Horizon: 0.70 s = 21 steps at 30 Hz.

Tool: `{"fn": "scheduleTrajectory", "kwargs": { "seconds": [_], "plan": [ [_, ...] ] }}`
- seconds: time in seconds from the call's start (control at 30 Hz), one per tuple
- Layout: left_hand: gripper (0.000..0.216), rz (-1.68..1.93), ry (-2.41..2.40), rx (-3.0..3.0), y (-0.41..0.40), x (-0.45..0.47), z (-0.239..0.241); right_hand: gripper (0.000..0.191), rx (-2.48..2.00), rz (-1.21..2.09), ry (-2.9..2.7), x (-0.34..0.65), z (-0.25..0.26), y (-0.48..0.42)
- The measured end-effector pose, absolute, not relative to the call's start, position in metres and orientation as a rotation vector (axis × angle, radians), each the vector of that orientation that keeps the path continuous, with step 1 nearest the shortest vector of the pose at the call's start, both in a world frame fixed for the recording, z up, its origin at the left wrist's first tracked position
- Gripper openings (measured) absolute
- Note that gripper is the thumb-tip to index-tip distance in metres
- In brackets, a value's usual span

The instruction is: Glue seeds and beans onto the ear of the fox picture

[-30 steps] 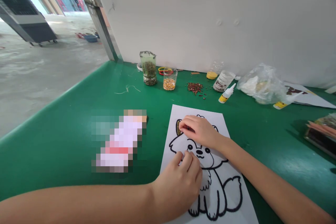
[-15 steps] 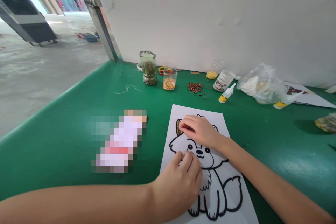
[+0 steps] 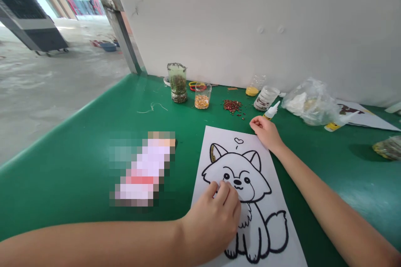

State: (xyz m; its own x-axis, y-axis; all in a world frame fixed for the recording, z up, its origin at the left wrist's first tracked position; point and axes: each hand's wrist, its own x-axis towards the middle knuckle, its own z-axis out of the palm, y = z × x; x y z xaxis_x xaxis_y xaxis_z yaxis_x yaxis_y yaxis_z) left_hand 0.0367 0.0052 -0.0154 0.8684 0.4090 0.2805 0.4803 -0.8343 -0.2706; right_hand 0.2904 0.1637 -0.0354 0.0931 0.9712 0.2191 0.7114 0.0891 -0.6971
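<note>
A white paper [image 3: 275, 227] with a thick black outline of a fox [image 3: 216, 171] lies in front of me. The fox's left ear has yellowish-green grains along its inner side. My left hand [image 3: 216, 217] rests over the fox's cheek and chest with its fingers curled together; whatever it holds is hidden. My right hand [image 3: 266, 133] is at the paper's top right corner, fingers bent and pinched, their tips turned away from view. Just behind it lies a small glue bottle [image 3: 272, 111] with a white nozzle, partly covered by the hand.
Along the wall stand a green-tinted cup of small seeds [image 3: 178, 85] and a clear cup of corn kernels [image 3: 202, 101]. A pile of reddish beans [image 3: 232, 106], a tipped jar [image 3: 266, 98], a plastic bag [image 3: 308, 102] and a second glue bottle [image 3: 333, 126] lie to the right. A blurred-out item [image 3: 144, 171] is left.
My right hand has moved from the fox's left ear to the right and away, to the paper's top right corner, uncovering the fox's head. My left hand has stayed in place.
</note>
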Motion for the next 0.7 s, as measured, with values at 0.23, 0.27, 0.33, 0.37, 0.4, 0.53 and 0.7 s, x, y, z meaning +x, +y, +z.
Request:
{"fn": "scheduleTrajectory", "kwargs": {
  "seconds": [0.23,0.27,0.33,0.37,0.4,0.53,0.7],
  "plan": [
    [0.031,-0.335,-0.668,-2.707,0.004,0.036,-0.018,0.015,-1.71,-0.031,-1.899,0.27,-0.035,0.18],
    [0.03,-0.343,-0.665,-2.704,0.003,0.036,-0.018,0.017,-1.693,-0.081,-1.909,0.268,-0.035,0.186],
    [0.03,-0.346,-0.661,-2.702,0.003,0.035,-0.017,0.017,-1.705,-0.166,-1.883,0.264,-0.035,0.199],
    [0.03,-0.347,-0.662,-2.703,0.004,0.035,-0.017,0.017,-1.732,-0.193,-1.853,0.263,-0.036,0.206],
    [0.03,-0.348,-0.665,-2.704,0.004,0.035,-0.017,0.017,-1.766,-0.209,-1.819,0.261,-0.036,0.212],
    [0.03,-0.369,-0.666,-2.7,0.006,0.036,-0.017,0.019,-1.904,-0.196,-1.753,0.255,-0.037,0.227],
    [0.03,-0.382,-0.658,-2.708,0.006,0.036,-0.018,0.014,-2.002,-0.18,-1.753,0.252,-0.036,0.229]
  ]
}}
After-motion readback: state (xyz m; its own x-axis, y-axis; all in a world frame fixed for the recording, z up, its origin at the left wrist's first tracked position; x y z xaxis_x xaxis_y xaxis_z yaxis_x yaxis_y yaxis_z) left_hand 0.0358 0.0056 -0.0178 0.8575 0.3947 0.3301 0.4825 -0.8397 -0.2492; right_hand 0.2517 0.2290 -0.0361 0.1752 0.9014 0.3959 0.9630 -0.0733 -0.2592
